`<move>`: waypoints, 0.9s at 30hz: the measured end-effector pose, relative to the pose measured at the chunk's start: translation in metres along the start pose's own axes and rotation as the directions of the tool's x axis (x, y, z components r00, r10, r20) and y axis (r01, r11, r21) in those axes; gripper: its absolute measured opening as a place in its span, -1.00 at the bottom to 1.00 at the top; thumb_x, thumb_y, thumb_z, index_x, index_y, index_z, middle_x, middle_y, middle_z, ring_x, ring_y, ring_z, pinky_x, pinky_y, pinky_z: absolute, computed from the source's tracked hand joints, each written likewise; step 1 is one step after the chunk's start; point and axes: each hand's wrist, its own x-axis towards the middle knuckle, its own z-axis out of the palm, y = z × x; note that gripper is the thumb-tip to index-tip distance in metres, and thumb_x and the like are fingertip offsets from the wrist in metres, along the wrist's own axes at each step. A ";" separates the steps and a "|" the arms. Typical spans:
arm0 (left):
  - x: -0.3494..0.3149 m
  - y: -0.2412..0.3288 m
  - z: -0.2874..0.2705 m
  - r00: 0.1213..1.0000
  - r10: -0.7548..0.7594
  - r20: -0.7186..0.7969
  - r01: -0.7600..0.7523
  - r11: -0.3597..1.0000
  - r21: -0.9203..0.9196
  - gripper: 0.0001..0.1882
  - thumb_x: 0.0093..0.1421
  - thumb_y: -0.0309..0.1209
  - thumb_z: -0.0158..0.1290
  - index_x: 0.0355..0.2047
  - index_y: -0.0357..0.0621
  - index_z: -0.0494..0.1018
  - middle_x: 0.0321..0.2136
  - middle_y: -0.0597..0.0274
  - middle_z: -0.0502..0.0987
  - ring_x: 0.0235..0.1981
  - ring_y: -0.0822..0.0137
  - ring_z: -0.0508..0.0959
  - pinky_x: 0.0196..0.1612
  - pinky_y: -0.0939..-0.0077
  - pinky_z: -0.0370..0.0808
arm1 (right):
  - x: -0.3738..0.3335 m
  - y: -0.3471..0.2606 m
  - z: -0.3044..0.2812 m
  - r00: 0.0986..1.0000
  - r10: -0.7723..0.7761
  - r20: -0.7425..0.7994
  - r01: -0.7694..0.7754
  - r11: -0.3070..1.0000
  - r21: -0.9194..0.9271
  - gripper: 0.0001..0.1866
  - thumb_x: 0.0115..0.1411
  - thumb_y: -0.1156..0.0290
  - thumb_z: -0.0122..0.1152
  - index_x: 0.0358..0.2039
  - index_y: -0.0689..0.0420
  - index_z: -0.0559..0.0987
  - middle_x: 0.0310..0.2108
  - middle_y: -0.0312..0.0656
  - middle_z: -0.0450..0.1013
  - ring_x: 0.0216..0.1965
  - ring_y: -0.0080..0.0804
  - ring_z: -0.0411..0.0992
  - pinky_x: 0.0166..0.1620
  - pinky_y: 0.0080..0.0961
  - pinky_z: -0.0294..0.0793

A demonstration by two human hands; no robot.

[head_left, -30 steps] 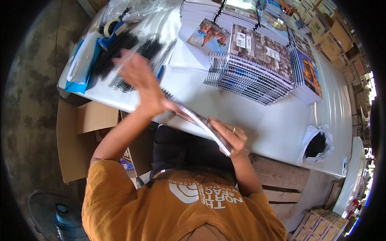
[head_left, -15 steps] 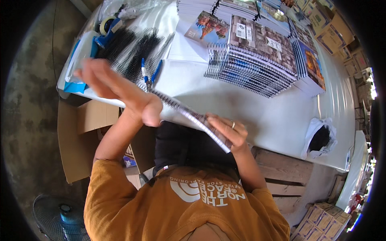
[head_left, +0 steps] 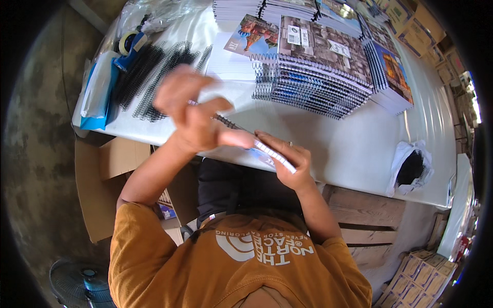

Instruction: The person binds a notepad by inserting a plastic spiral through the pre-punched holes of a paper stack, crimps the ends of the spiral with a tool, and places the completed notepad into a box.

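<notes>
My right hand holds a thin spiral notebook by its lower right end, thumb on one side and fingers on the other, in front of the table edge. A dark plastic coil sticks out from the notebook's upper left end. My left hand is raised over that end, its fingers bent and smeared by motion, its thumb beside the spine. A small blue and white piece shows among its fingers; I cannot make out what it is. No whole pliers show.
Loose black coils lie on the white table behind my left hand, near a tape dispenser. Stacked spiral notebooks stand further right, beside a white bag. An open carton and a fan are at lower left.
My left hand has moved right and turned, with its thumb now near the notebook's spine. The blue-handled pliers on the table have gone from plain view. The view has shifted slightly.
</notes>
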 end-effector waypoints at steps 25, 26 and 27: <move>-0.104 0.072 -0.013 0.945 0.150 0.291 -0.083 0.969 -0.232 -0.01 0.05 0.36 -0.33 0.01 -0.50 0.10 0.10 -0.37 -0.01 0.11 -0.41 -0.02 0.11 -0.30 -0.11 | 0.003 0.004 0.009 0.988 -0.150 0.022 0.151 0.984 -0.092 -0.53 -0.04 0.58 0.20 -0.03 0.22 0.45 -0.12 -0.03 0.46 -0.19 -0.18 0.50 -0.20 -0.44 0.52; -0.087 0.051 -0.013 0.976 0.137 0.171 -0.122 0.988 -0.096 0.03 0.04 0.38 -0.36 0.06 -0.51 0.06 0.12 -0.37 -0.06 0.13 -0.41 -0.05 0.13 -0.30 -0.15 | 0.007 0.002 0.007 0.988 -0.152 0.027 0.154 0.985 -0.080 -0.53 -0.04 0.58 0.20 -0.03 0.21 0.45 -0.12 -0.03 0.46 -0.19 -0.18 0.50 -0.20 -0.45 0.52; -0.069 0.030 -0.014 0.993 0.106 0.056 -0.108 0.994 0.026 0.08 0.03 0.40 -0.39 0.10 -0.52 0.02 0.14 -0.38 -0.10 0.15 -0.40 -0.09 0.14 -0.30 -0.19 | 0.000 -0.004 0.013 0.990 -0.130 0.050 0.132 0.990 -0.050 -0.53 -0.04 0.58 0.20 -0.03 0.21 0.45 -0.12 -0.03 0.46 -0.19 -0.18 0.50 -0.20 -0.45 0.52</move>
